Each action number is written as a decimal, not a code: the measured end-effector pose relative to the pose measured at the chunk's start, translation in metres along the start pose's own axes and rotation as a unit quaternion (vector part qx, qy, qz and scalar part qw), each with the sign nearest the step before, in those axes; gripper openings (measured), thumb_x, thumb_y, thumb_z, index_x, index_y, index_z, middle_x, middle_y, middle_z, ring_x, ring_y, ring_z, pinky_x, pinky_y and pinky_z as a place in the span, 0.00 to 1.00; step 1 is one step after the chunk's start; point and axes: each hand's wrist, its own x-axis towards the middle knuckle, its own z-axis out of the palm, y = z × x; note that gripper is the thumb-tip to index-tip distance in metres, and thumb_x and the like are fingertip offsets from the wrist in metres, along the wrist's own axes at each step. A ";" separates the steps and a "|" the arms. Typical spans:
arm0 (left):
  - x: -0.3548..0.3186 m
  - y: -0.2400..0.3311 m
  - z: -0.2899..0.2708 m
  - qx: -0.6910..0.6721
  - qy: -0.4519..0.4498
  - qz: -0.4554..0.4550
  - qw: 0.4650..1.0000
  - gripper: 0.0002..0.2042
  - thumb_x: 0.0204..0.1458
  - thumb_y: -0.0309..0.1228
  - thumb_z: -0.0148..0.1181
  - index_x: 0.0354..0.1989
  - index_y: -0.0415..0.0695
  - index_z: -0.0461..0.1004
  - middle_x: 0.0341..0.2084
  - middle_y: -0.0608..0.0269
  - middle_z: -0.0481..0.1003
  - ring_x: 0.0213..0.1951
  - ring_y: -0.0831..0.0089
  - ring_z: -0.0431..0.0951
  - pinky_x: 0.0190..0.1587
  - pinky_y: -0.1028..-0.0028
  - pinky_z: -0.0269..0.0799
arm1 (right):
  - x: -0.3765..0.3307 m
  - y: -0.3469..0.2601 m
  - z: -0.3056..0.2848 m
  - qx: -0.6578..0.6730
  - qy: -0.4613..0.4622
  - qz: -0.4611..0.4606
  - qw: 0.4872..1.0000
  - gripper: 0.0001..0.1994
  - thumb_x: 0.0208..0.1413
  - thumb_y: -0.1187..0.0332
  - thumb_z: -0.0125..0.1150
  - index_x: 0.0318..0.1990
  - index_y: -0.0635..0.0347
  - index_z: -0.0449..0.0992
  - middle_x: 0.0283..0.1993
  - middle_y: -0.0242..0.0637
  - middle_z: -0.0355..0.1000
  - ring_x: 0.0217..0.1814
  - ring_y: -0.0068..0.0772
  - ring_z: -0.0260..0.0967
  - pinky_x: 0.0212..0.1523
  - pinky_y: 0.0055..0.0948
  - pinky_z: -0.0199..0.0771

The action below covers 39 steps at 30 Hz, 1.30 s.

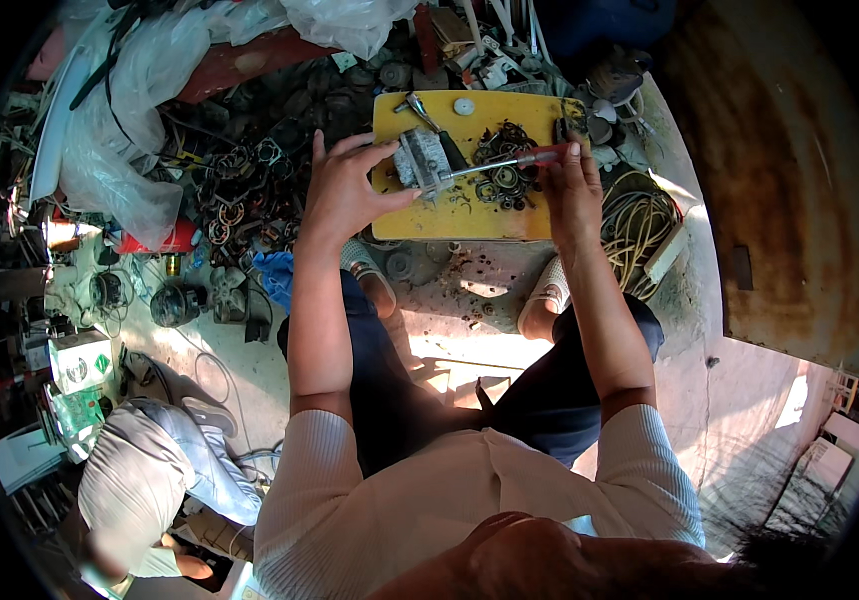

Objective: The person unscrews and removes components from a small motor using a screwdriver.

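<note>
My left hand (348,188) grips a grey finned metal part (422,160) on a yellow board (450,220). In my right hand (568,185) is a screwdriver with a red handle (510,162), its shaft pointing left into the metal part. A pile of dark rings and small parts (506,175) lies on the board just behind the screwdriver. A second tool (420,106) and a white disc (464,106) rest near the board's far edge.
A heap of dark metal parts (250,190) and clear plastic sheeting (120,130) lies to the left. Coiled yellowish cable (638,225) sits to the right. A rusty curved metal surface (800,180) fills the far right. Another person (150,490) crouches at lower left.
</note>
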 end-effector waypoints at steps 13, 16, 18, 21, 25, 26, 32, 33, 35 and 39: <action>0.000 0.000 0.000 0.002 -0.018 -0.010 1.000 0.32 0.33 0.47 0.76 0.51 0.48 0.78 0.53 0.54 0.74 0.57 0.64 0.71 0.71 0.46 0.37 | 0.002 0.004 -0.002 0.031 -0.007 -0.001 0.999 0.15 0.64 0.62 0.57 0.57 0.48 0.71 0.47 0.27 0.74 0.49 0.23 0.72 0.51 0.26 0.71; 0.000 0.000 0.001 0.003 -0.016 -0.008 1.000 0.32 0.33 0.47 0.76 0.51 0.48 0.78 0.53 0.54 0.74 0.57 0.63 0.71 0.71 0.46 0.38 | 0.007 0.005 -0.010 0.033 -0.003 0.021 0.999 0.15 0.63 0.63 0.58 0.57 0.46 0.72 0.46 0.26 0.74 0.49 0.21 0.71 0.51 0.25 0.70; 0.000 -0.001 0.001 0.001 -0.015 -0.008 1.000 0.32 0.33 0.47 0.76 0.51 0.48 0.78 0.53 0.54 0.74 0.57 0.63 0.72 0.71 0.47 0.38 | 0.006 0.004 -0.011 0.037 -0.006 0.030 0.999 0.16 0.63 0.63 0.58 0.58 0.45 0.71 0.46 0.25 0.74 0.48 0.20 0.71 0.49 0.24 0.70; 0.000 -0.001 0.001 -0.002 -0.015 -0.009 1.000 0.33 0.33 0.48 0.76 0.51 0.48 0.78 0.53 0.54 0.74 0.57 0.63 0.72 0.71 0.47 0.38 | 0.002 0.003 -0.005 0.038 -0.015 0.015 0.999 0.18 0.63 0.63 0.58 0.59 0.44 0.69 0.45 0.23 0.73 0.47 0.18 0.70 0.47 0.24 0.70; 0.001 -0.003 0.002 -0.003 -0.018 -0.008 1.000 0.33 0.33 0.48 0.75 0.51 0.47 0.78 0.53 0.53 0.74 0.57 0.63 0.71 0.71 0.47 0.38 | 0.000 0.003 0.002 0.039 -0.010 0.005 0.999 0.20 0.64 0.62 0.56 0.63 0.49 0.64 0.42 0.25 0.74 0.40 0.18 0.70 0.46 0.21 0.70; 0.001 -0.002 0.002 -0.003 -0.018 -0.008 1.000 0.33 0.33 0.48 0.75 0.51 0.47 0.78 0.53 0.53 0.73 0.57 0.63 0.71 0.71 0.47 0.38 | 0.000 0.003 0.000 0.029 -0.019 0.001 0.999 0.20 0.65 0.63 0.56 0.63 0.49 0.64 0.43 0.25 0.74 0.40 0.18 0.70 0.47 0.21 0.70; 0.001 0.000 -0.001 -0.003 -0.023 -0.011 1.000 0.33 0.33 0.48 0.75 0.51 0.47 0.78 0.54 0.53 0.73 0.58 0.62 0.71 0.71 0.47 0.38 | 0.006 0.006 -0.010 0.017 -0.026 0.001 1.000 0.18 0.65 0.62 0.55 0.62 0.47 0.67 0.44 0.24 0.73 0.44 0.18 0.70 0.47 0.23 0.71; 0.001 0.000 0.000 -0.003 -0.023 -0.011 1.000 0.33 0.33 0.48 0.75 0.51 0.47 0.78 0.54 0.53 0.73 0.58 0.62 0.71 0.71 0.47 0.38 | 0.006 0.007 -0.010 0.023 -0.013 0.004 1.000 0.17 0.65 0.62 0.55 0.61 0.46 0.68 0.45 0.24 0.73 0.46 0.19 0.71 0.46 0.24 0.71; 0.001 -0.001 0.000 -0.005 -0.023 -0.010 1.000 0.33 0.33 0.48 0.75 0.51 0.47 0.78 0.54 0.53 0.73 0.58 0.62 0.71 0.71 0.47 0.38 | 0.006 0.009 -0.008 0.041 -0.014 -0.006 0.999 0.17 0.65 0.61 0.56 0.60 0.46 0.69 0.45 0.23 0.73 0.46 0.19 0.72 0.45 0.23 0.72; 0.001 0.000 0.000 -0.009 -0.027 -0.014 1.000 0.33 0.34 0.48 0.75 0.51 0.47 0.78 0.54 0.52 0.73 0.58 0.62 0.71 0.71 0.47 0.37 | -0.001 0.002 0.003 0.039 0.002 0.008 0.999 0.20 0.62 0.62 0.60 0.60 0.48 0.68 0.40 0.24 0.73 0.41 0.16 0.69 0.41 0.19 0.69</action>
